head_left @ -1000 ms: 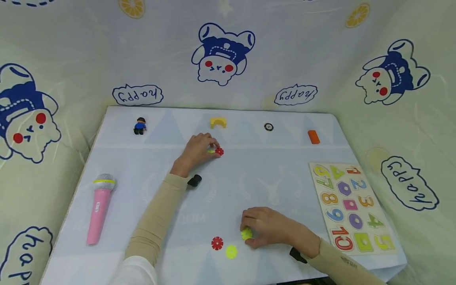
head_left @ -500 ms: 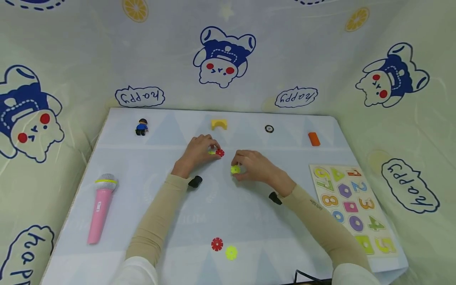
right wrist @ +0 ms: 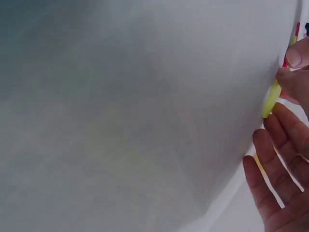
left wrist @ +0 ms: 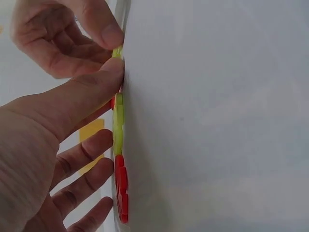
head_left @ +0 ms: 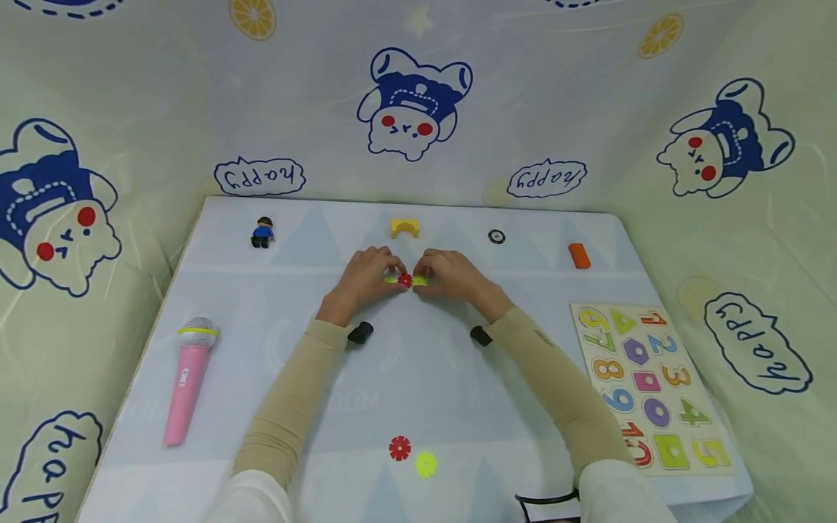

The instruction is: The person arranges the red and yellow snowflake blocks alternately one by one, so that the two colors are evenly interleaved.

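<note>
You had a short row of flat, toothed plastic discs lying on the pale blue table top, toward its far middle: a yellow-green disc [head_left: 391, 279] under your left hand [head_left: 366, 280], a red disc [head_left: 405, 280] in the centre, and a second yellow-green disc [head_left: 419, 280] pinched in your right hand [head_left: 454, 277], its edge touching the red one. All three lay flat, edge to edge.

Bright even light, soft shadows; wrist views close, perhaps slightly blurred
</note>
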`<state>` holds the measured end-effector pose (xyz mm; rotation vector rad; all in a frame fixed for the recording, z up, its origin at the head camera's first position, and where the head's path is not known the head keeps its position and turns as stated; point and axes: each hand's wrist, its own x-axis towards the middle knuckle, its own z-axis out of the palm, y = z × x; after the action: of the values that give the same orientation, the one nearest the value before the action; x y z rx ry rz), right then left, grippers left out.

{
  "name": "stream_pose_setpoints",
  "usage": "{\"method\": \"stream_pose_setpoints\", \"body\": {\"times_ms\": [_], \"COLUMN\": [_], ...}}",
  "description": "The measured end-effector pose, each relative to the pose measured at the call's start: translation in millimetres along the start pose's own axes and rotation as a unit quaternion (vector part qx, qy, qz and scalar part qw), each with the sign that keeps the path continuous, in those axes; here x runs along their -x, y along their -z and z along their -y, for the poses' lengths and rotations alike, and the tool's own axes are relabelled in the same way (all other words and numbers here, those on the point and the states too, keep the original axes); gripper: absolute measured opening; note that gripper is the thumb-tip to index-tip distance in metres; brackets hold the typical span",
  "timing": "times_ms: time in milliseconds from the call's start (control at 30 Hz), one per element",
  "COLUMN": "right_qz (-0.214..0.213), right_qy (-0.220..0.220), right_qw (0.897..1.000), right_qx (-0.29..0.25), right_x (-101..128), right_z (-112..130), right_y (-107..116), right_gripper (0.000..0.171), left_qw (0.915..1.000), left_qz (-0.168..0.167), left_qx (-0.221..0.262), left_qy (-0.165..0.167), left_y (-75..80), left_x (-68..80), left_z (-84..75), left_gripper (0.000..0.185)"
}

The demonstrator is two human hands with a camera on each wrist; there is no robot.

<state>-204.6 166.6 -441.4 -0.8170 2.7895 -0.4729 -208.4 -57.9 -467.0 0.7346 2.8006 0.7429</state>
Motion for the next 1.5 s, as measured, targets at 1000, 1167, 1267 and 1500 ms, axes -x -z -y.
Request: {"method": "stream_pose_setpoints", "body": {"times_ms": [1000,1167,1267,1500], "right_qz": [0.009,-0.013,-0.023,0.004], "right_qy": [-0.042,-0.019,0.011,0.096], "right_qw": [0.996,0.997,0.998,0.995], "right_qx": [-0.084,-0.068,-0.060,-0.041], "right_x": [2.8,15.6,31.1,86.1], "right_z": [-8.4,-5.5,2.7,41.8], "right_y": [-1.4,-4.3,-8.7,-28.3], "right_gripper": [0.037,0.046,0.040,0.029], "left_qw": [1.0000,0.9998,0.9995,0.9982], "left_qz": [0.004,0.013,0.024,0.048], "left_qx": [-0.001,-0.013,-0.019,-0.028], "left_qy": [-0.003,-0.009,-0.011,-0.023], "left_y": [0.4,5.6,9.4,5.8], "left_x": [2.4,3.1,2.6,-8.5], "left_z": [-3.1,-5.5,-7.6,-18.6], "left_gripper": [0.030,0.032,0.037,0.055]}}
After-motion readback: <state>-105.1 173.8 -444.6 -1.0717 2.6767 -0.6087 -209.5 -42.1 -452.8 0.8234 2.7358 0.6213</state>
